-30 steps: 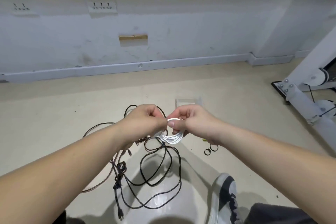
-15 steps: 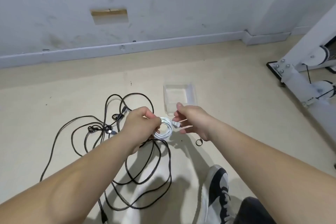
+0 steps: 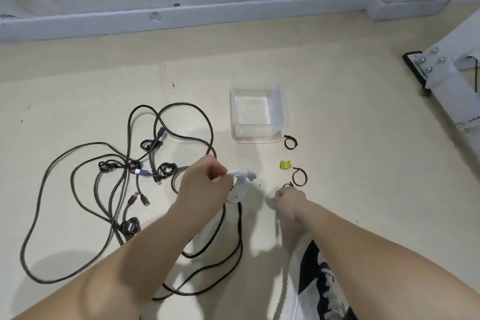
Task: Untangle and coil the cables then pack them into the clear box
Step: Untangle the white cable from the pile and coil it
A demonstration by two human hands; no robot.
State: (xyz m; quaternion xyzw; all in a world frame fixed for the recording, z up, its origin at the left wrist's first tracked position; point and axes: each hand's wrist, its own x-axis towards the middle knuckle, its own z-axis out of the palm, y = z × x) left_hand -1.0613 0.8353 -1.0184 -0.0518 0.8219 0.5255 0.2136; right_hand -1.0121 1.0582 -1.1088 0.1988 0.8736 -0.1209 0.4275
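Across the floor's (image 3: 363, 138) left half: black cables (image 3: 133, 164), tangled and loose. Clear box (image 3: 279, 109) sits mid-floor, toward the wall edge, open top. Left hand (image 3: 205, 184): fingers pinch the coiled white cable (image 3: 241, 189), short of the box. Right hand (image 3: 289, 202): fingers curled down at a black tie (image 3: 287, 185); can't tell if pinching. Yellow scrap (image 3: 285, 164) nearby.

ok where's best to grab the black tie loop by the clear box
Probably pinch the band of the black tie loop from above, on its right side away from the clear box: it lies flat and open on the floor, so a finger fits inside.
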